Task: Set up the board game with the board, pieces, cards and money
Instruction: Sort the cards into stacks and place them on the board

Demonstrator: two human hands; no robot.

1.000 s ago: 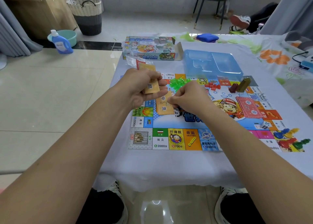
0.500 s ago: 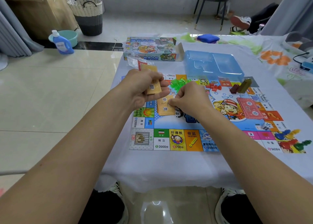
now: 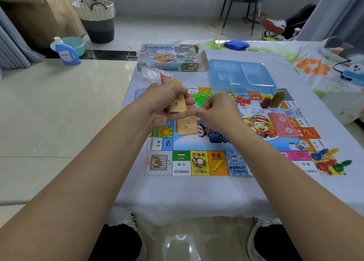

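The colourful game board lies flat on the white tablecloth. My left hand grips a stack of orange cards above the board's left side. My right hand has curled fingers that meet the stack's lower right corner; whether it pinches a card is hidden. A small pile of orange cards lies on the board just below my hands. A red card deck sits right of centre. Green houses, red houses, a die and coloured pawns rest on the board.
The game box and a blue plastic tray stand at the table's far side. Two dark tall pieces stand on the board's far right. A clear plastic bag lies beside the box. A basket, bottle and chair stand on the floor beyond.
My right hand has lifted from the orange pile on the board up to the stack in my left hand. The left hand has barely moved.
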